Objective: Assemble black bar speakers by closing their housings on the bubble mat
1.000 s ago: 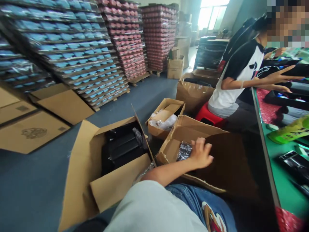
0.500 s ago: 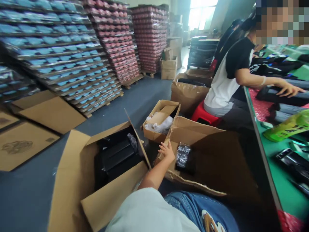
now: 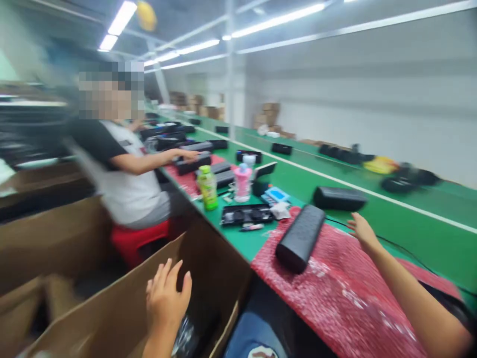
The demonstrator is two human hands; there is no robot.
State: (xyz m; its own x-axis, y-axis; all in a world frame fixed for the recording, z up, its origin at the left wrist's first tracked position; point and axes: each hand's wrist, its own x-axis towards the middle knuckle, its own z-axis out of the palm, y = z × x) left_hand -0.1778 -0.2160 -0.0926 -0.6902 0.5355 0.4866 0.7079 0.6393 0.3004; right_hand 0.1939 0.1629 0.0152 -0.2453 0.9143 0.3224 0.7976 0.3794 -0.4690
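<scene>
My left hand [image 3: 168,293], fingers spread and holding nothing, is above the open cardboard box [image 3: 108,298] beside my leg. Inside that box a clear-wrapped item [image 3: 184,338] partly shows. Over the workbench my right hand [image 3: 362,229] reaches out with its fingers apart and nothing in them. Just beyond it lies a long black speaker-like unit [image 3: 340,198] on the green surface. A second black unit with rounded ends [image 3: 301,238] rests on red bubble wrap [image 3: 335,288], left of my right hand.
A co-worker [image 3: 126,174] sits on a red stool [image 3: 139,241] at the left, one hand on a black unit. On the bench stand a green bottle [image 3: 207,188] and a pink bottle [image 3: 243,183], near an open black housing [image 3: 246,215]. A black cable [image 3: 402,248] runs along the right.
My view has swung right from the floor boxes to the bench. My left hand has left the box's edge and hovers above it. My right hand has come into view.
</scene>
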